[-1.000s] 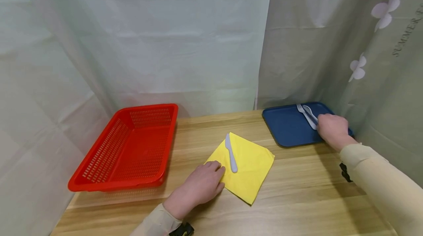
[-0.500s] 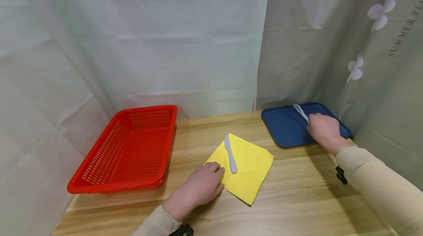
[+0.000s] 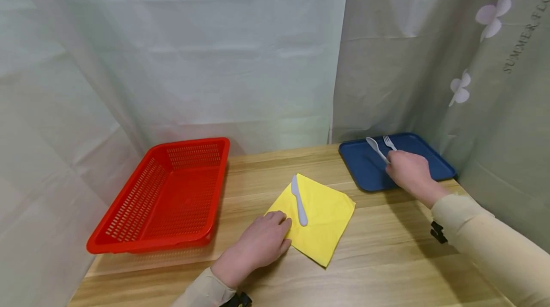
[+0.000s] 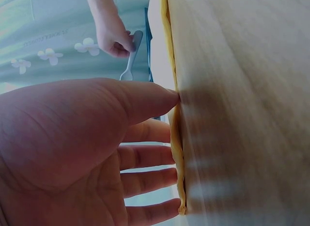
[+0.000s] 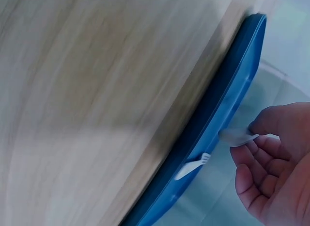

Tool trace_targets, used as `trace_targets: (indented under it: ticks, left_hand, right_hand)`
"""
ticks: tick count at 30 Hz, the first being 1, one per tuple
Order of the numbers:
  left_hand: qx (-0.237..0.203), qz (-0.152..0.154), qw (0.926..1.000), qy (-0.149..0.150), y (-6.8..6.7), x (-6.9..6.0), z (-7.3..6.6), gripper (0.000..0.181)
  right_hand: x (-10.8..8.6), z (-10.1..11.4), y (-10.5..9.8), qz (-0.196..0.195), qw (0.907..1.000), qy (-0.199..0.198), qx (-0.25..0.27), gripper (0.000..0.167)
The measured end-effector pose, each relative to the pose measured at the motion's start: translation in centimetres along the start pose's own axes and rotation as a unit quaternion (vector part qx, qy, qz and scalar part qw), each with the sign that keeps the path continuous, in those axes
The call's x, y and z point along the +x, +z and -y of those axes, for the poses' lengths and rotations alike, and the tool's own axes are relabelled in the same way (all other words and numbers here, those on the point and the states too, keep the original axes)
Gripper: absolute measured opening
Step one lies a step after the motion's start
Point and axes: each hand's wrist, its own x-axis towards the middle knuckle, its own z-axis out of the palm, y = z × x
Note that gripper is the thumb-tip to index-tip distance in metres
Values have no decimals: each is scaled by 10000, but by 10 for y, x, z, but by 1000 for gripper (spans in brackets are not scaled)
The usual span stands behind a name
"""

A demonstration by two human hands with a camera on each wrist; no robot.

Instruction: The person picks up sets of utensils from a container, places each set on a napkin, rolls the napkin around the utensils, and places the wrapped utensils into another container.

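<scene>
Nearest in my head view, two pale sleeves (image 3: 485, 249) reach in over the wood-grain bench (image 3: 369, 269). The left hand (image 3: 259, 244) rests on the near-left edge of the yellow cloth (image 3: 328, 216); my left wrist view shows its grip loose, the fingers nearly straight and touching the cloth, the thumb tip against the edge. The cloth lies flat on the bench, one corner turned to the near side. On it I see a pale knife (image 3: 302, 213), handle end nearer, blade tip just beside the far corner, apart from the left hand.

Over on the left I have the red basket (image 3: 182, 197), standing on the bench, its sides perforated.

Farther off, the right hand (image 3: 410, 172) is above the blue tray (image 3: 423, 147), its grip pinching the spoon (image 3: 377, 148) between thumb and fingers, bowl pointing away and leftward. From my right wrist view I make out the spoon raised off the tray. The fork (image 3: 388, 142) lies on the tray, tines toward the far rim; in the head view the hand hides its handle.

Behind everything hangs a curtain (image 3: 206, 49), with flowers (image 3: 487, 15) and lettering (image 3: 522, 42) at right.
</scene>
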Motion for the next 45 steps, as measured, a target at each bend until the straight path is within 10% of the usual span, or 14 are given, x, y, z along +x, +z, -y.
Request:
trace_targets:
  ticks: [45]
  left_hand:
    - [64,-93,9999,70,3,0,1,41]
  right_hand:
    - [-13,88,-7,860,9867,-191,1369,16]
